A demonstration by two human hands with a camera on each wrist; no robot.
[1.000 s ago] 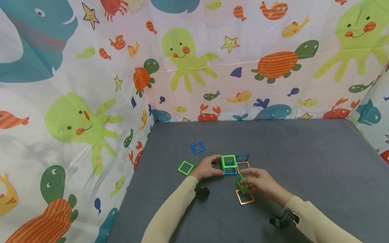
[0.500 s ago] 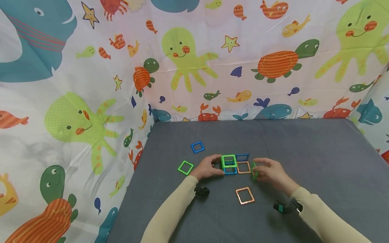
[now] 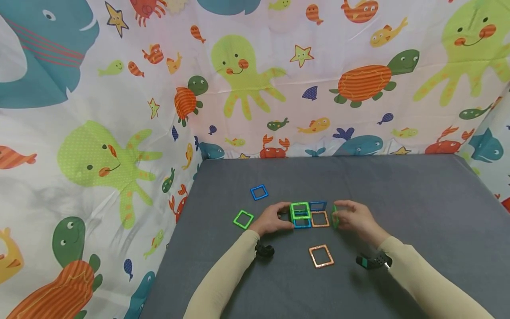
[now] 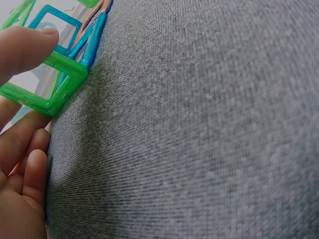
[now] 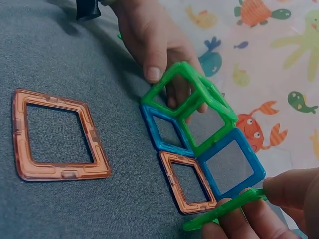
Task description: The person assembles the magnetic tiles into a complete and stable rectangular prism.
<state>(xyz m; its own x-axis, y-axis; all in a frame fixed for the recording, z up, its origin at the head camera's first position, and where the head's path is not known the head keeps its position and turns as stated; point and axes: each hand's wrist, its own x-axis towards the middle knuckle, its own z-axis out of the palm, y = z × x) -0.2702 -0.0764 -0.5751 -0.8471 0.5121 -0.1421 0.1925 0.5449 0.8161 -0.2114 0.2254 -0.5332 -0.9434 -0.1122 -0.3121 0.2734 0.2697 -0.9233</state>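
Observation:
In the head view my left hand [image 3: 272,219] grips the left side of a small magnetic-tile structure, thumb and fingers about its green side tile [image 4: 25,99]. Green tiles stand over a flat blue tile [image 5: 149,127]. To its right lies a flat orange tile [image 5: 173,185], with an upright blue tile [image 5: 251,152] along its back edge. My right hand [image 3: 354,219] pinches a loose green square tile [image 5: 234,203] between thumb and fingers. That tile is held on edge just right of the orange one, a small gap apart in the head view.
A loose orange tile [image 3: 324,266] lies flat in front of the structure. Left of my left hand is a flat green tile [image 3: 239,226], and a blue tile [image 3: 261,198] lies farther back. A sea-animal-print cloth [image 3: 279,133] hangs behind the grey table [image 3: 398,190].
My right hand has carried the green tile from above the loose orange tile to the right and back, beside the structure. My left hand has stayed in place.

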